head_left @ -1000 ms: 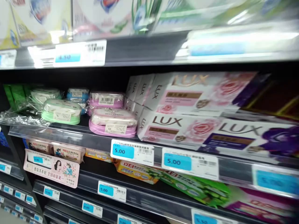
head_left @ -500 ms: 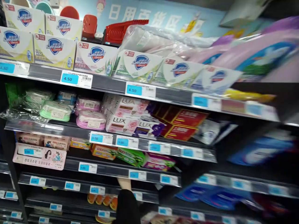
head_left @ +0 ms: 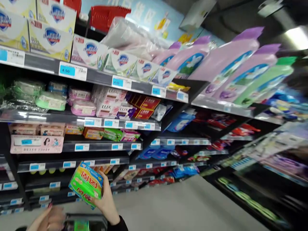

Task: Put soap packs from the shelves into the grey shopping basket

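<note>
My right hand is closed round the side of a boxy green soap pack with yellow and blue parts. Large red characters on the wrapper appear upside down. The pack is tilted and held in the air in front of the lower shelves. At the bottom left, my left hand is smeared by motion, apart from the pack; a thumb with a red nail shows. Beside that hand, a dark-edged object with a green patch is cut off by the frame's bottom, and its kind is unclear.
White Safeguard soap boxes line the upper shelf, with LUX soap packs and pastel soap cases below. Large pink bottles stand right of them. Grey floor stretches between these shelves and another rack at right.
My right hand has come out from the lower shelf and now holds the green soap pack. My left hand has entered at the bottom. The view has swung right, showing more of the aisle.
</note>
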`<state>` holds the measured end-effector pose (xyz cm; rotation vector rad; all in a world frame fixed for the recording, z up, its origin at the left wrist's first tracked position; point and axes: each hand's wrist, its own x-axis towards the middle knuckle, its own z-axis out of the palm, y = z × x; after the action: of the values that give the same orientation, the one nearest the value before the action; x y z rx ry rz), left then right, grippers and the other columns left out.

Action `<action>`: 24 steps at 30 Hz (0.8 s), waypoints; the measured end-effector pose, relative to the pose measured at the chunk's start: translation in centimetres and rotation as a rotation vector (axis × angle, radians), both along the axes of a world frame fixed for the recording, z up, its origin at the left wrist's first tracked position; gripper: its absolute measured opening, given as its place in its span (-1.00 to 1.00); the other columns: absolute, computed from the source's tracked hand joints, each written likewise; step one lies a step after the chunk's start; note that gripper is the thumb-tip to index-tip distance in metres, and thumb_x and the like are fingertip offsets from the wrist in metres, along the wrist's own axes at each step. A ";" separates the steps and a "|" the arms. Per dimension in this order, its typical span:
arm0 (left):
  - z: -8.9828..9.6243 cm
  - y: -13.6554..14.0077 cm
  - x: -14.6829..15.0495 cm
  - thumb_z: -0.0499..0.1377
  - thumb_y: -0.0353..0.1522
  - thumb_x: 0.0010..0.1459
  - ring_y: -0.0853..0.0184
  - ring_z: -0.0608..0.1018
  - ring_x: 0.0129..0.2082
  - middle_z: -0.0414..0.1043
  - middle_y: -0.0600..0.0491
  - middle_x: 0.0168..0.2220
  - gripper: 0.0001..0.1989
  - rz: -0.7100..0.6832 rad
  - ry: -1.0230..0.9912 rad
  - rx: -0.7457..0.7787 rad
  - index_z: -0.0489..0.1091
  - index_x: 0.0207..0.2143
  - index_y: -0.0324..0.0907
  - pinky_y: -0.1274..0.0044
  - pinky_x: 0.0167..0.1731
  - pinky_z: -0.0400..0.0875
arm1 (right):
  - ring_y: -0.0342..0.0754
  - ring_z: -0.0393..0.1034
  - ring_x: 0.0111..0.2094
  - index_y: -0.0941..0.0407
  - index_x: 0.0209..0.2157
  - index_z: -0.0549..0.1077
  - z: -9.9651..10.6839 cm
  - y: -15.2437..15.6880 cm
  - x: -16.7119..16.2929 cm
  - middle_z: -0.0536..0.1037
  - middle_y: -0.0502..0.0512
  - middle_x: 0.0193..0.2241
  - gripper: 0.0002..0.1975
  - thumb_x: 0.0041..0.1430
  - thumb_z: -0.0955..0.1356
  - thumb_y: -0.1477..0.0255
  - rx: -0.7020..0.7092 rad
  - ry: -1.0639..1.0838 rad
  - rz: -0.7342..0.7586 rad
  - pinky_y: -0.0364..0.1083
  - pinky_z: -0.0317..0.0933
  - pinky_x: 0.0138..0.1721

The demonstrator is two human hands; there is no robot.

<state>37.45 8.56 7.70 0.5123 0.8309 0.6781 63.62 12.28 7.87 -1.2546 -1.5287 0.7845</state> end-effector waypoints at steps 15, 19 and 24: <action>3.2 -7.8 -8.8 0.30 -0.45 -0.05 0.08 0.63 -0.25 0.61 -0.07 -0.26 -0.42 0.031 -0.116 0.005 0.38 0.09 -0.24 0.36 -0.22 0.52 | 0.30 0.13 0.26 0.01 0.31 0.04 -2.0 -17.0 -14.5 0.14 0.29 0.29 0.05 -0.08 0.22 -0.33 -0.210 0.570 -0.166 0.16 0.23 0.12; 4.5 -9.3 -10.7 0.36 -0.41 -0.16 0.01 0.59 -0.09 0.58 -0.07 -0.10 -0.14 0.062 -0.118 0.044 0.22 0.25 -0.14 0.34 -0.10 0.47 | 0.31 0.20 0.23 0.01 0.23 0.22 -2.0 -20.1 -18.7 0.40 0.26 0.15 -0.04 -0.10 0.33 -0.26 -0.455 0.906 -0.166 0.18 0.29 0.07; 4.9 -10.7 -12.8 0.38 -0.38 -0.14 -0.03 0.50 0.05 0.48 -0.06 0.07 -0.09 0.044 -0.108 0.073 0.14 0.30 -0.06 0.33 -0.03 0.44 | 0.31 0.29 0.17 -0.01 0.21 0.25 0.1 -22.1 -20.9 0.43 0.22 0.14 -0.10 -0.12 0.45 -0.11 -0.522 1.033 -0.192 0.19 0.34 0.01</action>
<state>24.66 -2.17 12.57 0.5197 0.7199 0.7721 42.70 -9.81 7.97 -1.0351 -0.3701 1.4541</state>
